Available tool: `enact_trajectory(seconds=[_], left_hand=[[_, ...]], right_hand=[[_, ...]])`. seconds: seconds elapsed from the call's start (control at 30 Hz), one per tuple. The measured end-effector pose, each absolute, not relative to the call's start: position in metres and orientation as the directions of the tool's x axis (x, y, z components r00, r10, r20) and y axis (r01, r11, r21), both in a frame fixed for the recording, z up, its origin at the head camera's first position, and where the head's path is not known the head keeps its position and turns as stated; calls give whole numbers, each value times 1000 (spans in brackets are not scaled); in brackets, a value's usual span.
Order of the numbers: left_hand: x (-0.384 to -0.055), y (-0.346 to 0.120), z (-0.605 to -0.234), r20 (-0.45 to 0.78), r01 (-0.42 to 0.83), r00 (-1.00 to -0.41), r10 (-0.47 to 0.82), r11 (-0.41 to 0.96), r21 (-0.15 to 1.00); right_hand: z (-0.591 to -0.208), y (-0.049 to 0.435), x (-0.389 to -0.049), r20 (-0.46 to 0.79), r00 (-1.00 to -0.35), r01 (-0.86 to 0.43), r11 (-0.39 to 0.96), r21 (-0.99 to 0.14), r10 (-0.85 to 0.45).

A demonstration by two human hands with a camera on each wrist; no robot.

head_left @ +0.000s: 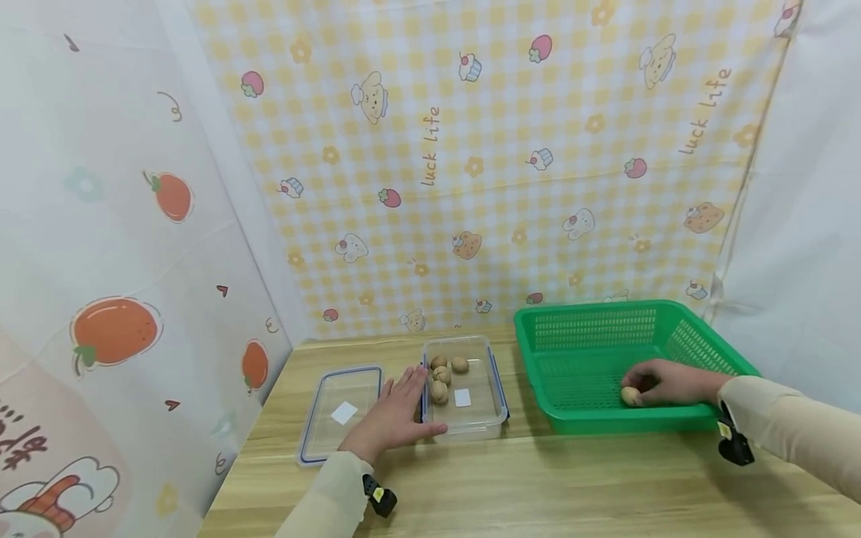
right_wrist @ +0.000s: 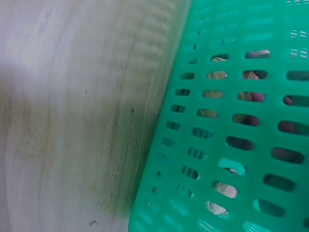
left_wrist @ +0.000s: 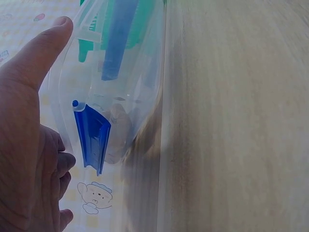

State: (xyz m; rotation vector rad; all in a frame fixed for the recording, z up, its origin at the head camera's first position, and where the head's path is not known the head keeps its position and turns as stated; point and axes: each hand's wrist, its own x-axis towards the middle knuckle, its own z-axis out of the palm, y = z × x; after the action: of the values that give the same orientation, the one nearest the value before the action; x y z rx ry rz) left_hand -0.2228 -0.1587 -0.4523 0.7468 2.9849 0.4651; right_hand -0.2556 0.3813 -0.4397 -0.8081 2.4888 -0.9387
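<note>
We see the right hand (head_left: pixel 662 385) pinching a walnut (head_left: pixel 631 397) inside the basket (head_left: pixel 605 424), whose wall mostly hides the wrist camera's view. The left hand (head_left: pixel 398 412), fingers extended, partly covers the box (head_left: pixel 476 428).

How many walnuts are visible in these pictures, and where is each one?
5 walnuts: three along the left side of the clear box, one beside the farthest of these, one held by the right hand inside the green basket. Others may be hidden.
</note>
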Motion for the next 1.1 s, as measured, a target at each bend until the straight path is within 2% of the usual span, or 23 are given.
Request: enact_trajectory(seconds=[0.23,0.43,0.87,1.1], left_hand=[[-223,-159,-453,50,460,-883,467,840,286],[-221,-159,-451,38,456,-884,467,839,296],[-221,-158,-447,23,457,-884,468,851,258],[-223,-159,-448,16,465,-880,475,854,232]], right_hand=[[-438,379,-252,-129,-760,-377,594,-710,-637],[-421,369,-252,-132,-779,-349,599,-720,-613],[-371,312,-286,-43,-826,-422,666,-615,-562],[-359,287,-293,8,-823,-444,635,-632,-567]])
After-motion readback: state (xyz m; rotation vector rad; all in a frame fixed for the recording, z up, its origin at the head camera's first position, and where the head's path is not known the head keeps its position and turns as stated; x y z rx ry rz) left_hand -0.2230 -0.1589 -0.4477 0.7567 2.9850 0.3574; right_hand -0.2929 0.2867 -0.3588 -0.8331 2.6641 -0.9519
